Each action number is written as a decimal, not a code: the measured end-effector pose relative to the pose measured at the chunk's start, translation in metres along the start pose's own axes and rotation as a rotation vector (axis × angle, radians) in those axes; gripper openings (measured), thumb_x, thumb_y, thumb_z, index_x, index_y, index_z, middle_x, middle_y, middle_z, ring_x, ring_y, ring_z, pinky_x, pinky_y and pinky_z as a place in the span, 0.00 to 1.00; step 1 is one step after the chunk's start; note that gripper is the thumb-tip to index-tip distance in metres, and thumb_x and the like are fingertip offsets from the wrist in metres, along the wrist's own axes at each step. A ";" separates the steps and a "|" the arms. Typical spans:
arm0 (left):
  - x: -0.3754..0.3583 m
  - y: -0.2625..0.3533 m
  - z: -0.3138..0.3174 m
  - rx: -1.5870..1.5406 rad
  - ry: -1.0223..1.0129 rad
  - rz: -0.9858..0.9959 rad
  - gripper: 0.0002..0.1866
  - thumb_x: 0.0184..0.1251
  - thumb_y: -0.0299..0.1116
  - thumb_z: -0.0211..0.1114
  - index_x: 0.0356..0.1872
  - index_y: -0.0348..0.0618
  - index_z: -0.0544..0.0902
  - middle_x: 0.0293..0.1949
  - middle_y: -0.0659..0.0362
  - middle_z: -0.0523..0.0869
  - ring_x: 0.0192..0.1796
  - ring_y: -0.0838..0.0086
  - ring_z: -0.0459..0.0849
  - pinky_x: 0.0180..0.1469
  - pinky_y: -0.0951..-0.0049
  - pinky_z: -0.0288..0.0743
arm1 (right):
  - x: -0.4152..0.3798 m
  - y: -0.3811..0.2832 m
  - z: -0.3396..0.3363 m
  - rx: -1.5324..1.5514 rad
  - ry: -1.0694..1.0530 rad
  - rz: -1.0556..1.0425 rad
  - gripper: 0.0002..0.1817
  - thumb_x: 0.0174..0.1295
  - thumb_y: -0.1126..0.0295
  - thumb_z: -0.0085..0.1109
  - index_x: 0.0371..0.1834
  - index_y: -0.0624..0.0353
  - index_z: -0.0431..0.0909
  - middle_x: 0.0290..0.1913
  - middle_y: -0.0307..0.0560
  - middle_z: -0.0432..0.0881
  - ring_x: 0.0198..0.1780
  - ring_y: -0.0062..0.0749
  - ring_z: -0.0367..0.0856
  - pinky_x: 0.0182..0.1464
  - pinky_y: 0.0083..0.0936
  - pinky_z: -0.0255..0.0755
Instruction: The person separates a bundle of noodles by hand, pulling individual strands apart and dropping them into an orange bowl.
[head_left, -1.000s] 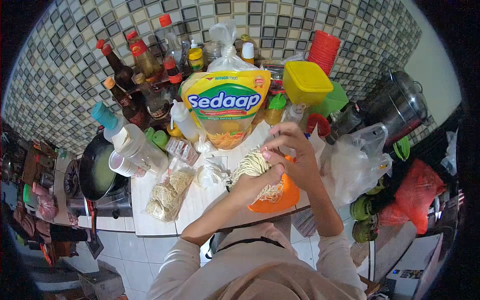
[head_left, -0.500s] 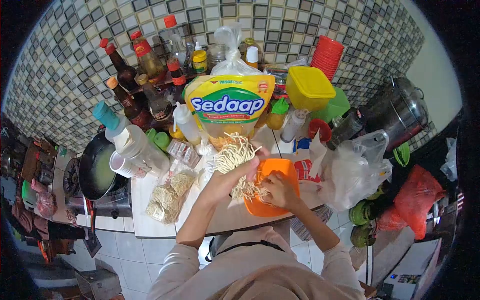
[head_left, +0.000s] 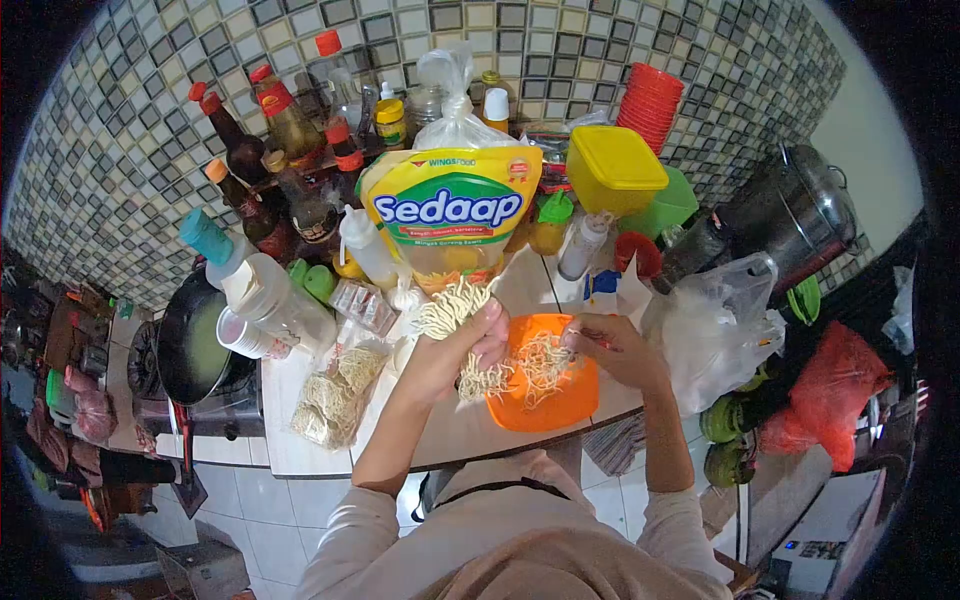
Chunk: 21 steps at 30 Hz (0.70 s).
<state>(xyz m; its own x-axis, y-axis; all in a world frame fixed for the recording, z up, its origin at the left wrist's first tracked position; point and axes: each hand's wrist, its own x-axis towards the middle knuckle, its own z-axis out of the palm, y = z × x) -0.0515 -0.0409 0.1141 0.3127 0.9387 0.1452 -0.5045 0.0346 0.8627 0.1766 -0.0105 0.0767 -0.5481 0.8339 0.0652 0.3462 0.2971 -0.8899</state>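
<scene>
Orange bowl (head_left: 560,400) at counter (head_left: 300,450) edge, dry noodles being handled over it.
Head view: L hand (head_left: 455,350) fingers clamped on noodle block (head_left: 450,305), held above bowl's left rim. R hand (head_left: 615,345) at bowl's right rim, fingertips pinched on loose noodle strands (head_left: 540,360). Sedaap pack (head_left: 450,215) stands just behind.

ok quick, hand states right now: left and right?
Left hand: closed on a block of dry noodles.
Right hand: on the rim of the orange bowl; whether it grips cannot be told.

Dry noodle block (head_left: 452,310) above orange bowl (head_left: 560,405)
</scene>
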 end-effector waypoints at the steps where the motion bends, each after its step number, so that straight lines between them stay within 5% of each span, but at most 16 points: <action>1: 0.000 -0.001 0.000 -0.016 0.008 -0.006 0.14 0.64 0.37 0.50 0.22 0.39 0.70 0.13 0.64 0.63 0.16 0.80 0.63 0.18 0.80 0.58 | -0.001 -0.006 -0.002 0.068 0.011 0.000 0.09 0.57 0.69 0.51 0.32 0.64 0.75 0.29 0.40 0.77 0.32 0.20 0.74 0.36 0.19 0.68; 8: 0.000 0.000 0.000 0.015 0.010 -0.002 0.15 0.64 0.38 0.50 0.22 0.38 0.70 0.13 0.64 0.64 0.16 0.81 0.62 0.18 0.82 0.55 | -0.009 -0.049 -0.006 0.302 0.185 0.049 0.07 0.53 0.76 0.55 0.34 0.65 0.75 0.33 0.39 0.77 0.34 0.16 0.72 0.37 0.15 0.67; 11: 0.000 -0.002 0.000 0.003 0.015 -0.012 0.15 0.64 0.38 0.51 0.23 0.38 0.71 0.14 0.64 0.66 0.16 0.81 0.63 0.18 0.83 0.55 | -0.007 -0.048 -0.004 0.075 0.146 -0.025 0.09 0.52 0.73 0.56 0.37 0.63 0.76 0.36 0.42 0.78 0.35 0.22 0.75 0.37 0.16 0.69; 13: 0.000 -0.003 0.000 0.005 0.013 -0.012 0.14 0.64 0.38 0.51 0.23 0.38 0.71 0.14 0.63 0.66 0.16 0.81 0.63 0.18 0.83 0.55 | -0.002 -0.029 0.004 -0.275 0.039 -0.075 0.16 0.52 0.66 0.57 0.44 0.59 0.73 0.38 0.51 0.78 0.39 0.36 0.76 0.42 0.30 0.70; 16: -0.001 -0.003 0.000 0.013 0.016 -0.013 0.14 0.64 0.38 0.51 0.24 0.38 0.72 0.15 0.63 0.67 0.16 0.81 0.64 0.18 0.83 0.56 | 0.001 0.011 0.024 -0.453 -0.021 0.057 0.22 0.47 0.63 0.60 0.48 0.55 0.71 0.42 0.54 0.75 0.45 0.43 0.73 0.47 0.35 0.67; 21: -0.001 -0.005 0.001 0.013 0.062 -0.045 0.14 0.64 0.39 0.51 0.24 0.38 0.72 0.15 0.63 0.67 0.16 0.81 0.64 0.18 0.83 0.56 | -0.007 0.059 0.074 -0.777 0.017 -0.175 0.23 0.46 0.61 0.58 0.46 0.58 0.70 0.41 0.53 0.75 0.44 0.44 0.73 0.45 0.35 0.67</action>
<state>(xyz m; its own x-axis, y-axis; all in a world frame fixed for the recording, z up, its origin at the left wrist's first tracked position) -0.0481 -0.0425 0.1103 0.2836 0.9559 0.0764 -0.4808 0.0729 0.8738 0.1446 -0.0332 -0.0096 -0.6344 0.7500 0.1873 0.6912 0.6589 -0.2969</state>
